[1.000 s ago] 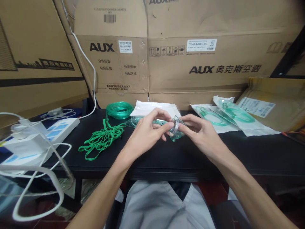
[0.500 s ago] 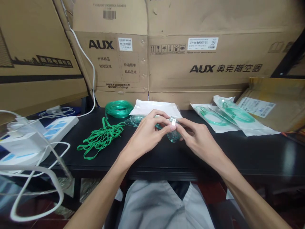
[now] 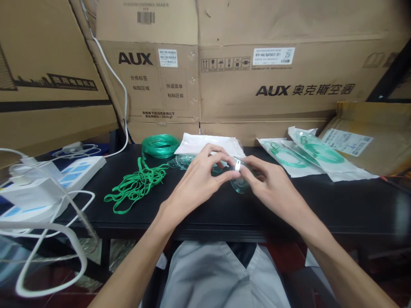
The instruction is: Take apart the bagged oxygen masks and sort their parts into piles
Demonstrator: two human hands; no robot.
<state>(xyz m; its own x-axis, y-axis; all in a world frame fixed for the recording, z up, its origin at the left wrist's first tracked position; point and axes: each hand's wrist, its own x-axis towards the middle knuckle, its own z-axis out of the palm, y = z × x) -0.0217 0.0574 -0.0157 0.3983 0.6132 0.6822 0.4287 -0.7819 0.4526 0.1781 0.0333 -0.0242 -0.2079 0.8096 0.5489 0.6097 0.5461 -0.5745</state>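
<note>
The fingers of my left hand [image 3: 195, 179] are drawn in narrow, thumb and forefinger at the left side of a small metal strip [image 3: 237, 164] on a clear, green-tinted mask [image 3: 239, 187]. Those of my right hand [image 3: 271, 177] close in from the other side, the thumb at the strip's right edge and the other fingers curled around behind, partly hidden. The mask is between my two hands, above the black counter [image 3: 321, 209], its rounded lower part showing beneath my thumbs.

Just behind my left fingers, more clear masks [image 3: 183, 161] lie on the counter, partly covered by my hand. Beyond them is a white packet [image 3: 208, 143]. To the left of my fingers sits a coil of green tubing [image 3: 160, 152], with a loose tangle of green elastic [image 3: 143, 182] nearer to me.

Well off to the left, a white power strip [image 3: 85, 166] carries white plugs and cables. To the right of my fingers and farther back, packets with green tubing [image 3: 316, 149] overlap, and a brown parcel [image 3: 382, 132] leans behind them. Past everything, directly ahead of my fingers, stands AUX-printed cardboard [image 3: 224, 96].
</note>
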